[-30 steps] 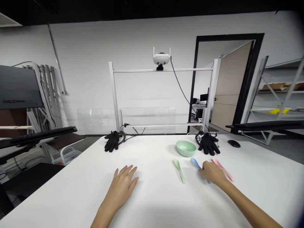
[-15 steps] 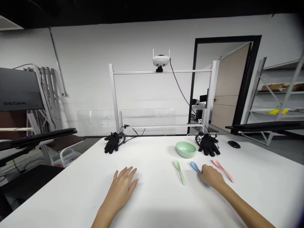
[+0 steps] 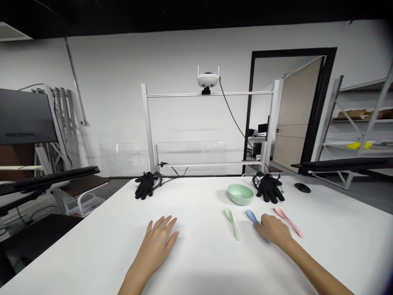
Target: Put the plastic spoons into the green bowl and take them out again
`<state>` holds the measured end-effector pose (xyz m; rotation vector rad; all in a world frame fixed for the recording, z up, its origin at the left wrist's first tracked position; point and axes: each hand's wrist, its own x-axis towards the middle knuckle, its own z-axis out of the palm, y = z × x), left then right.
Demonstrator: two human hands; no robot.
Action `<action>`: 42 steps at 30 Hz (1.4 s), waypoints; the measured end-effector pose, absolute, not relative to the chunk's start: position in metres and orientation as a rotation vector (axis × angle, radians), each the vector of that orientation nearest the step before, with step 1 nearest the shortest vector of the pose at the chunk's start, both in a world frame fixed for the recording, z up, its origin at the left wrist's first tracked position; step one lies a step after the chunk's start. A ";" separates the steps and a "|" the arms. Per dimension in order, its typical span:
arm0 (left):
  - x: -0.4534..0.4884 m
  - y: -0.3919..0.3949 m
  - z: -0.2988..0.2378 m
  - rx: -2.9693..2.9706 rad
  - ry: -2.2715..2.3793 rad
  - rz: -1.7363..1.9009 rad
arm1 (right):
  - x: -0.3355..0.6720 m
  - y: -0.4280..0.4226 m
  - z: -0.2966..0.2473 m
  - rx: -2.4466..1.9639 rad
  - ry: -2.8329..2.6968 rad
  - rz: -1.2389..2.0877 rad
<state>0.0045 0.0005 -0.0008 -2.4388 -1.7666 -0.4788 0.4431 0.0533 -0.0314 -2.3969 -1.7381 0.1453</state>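
My left hand (image 3: 159, 242) lies flat on the white table (image 3: 199, 262), palm down, fingers spread, holding nothing. My right hand (image 3: 274, 231) rests over the handle of a blue spoon (image 3: 251, 215), its fingers curled down onto it; only the spoon's bowl end shows. A green spoon (image 3: 232, 223) lies just to the left of it and a pink spoon (image 3: 288, 221) just to the right. Behind the spoons stands a pale green bowl (image 3: 240, 193).
Two black gloves with cables lie at the table's far edge, one at the left (image 3: 145, 185), one at the right (image 3: 269, 187). A black mouse (image 3: 302, 187) sits far right. An aluminium frame (image 3: 208, 95) carrying a white camera stands behind the table.
My right hand has slid slightly left, from between the blue and pink spoons onto the blue spoon's handle. The left hand has stayed still.
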 end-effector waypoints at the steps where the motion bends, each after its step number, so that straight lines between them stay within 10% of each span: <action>1: 0.005 0.001 -0.001 -2.439 -1.766 -0.477 | 0.442 0.052 -0.029 -2.389 -1.739 0.148; 42: -0.002 0.003 0.004 -2.383 -1.844 -0.387 | 0.465 0.040 -0.038 -1.918 -1.874 -0.270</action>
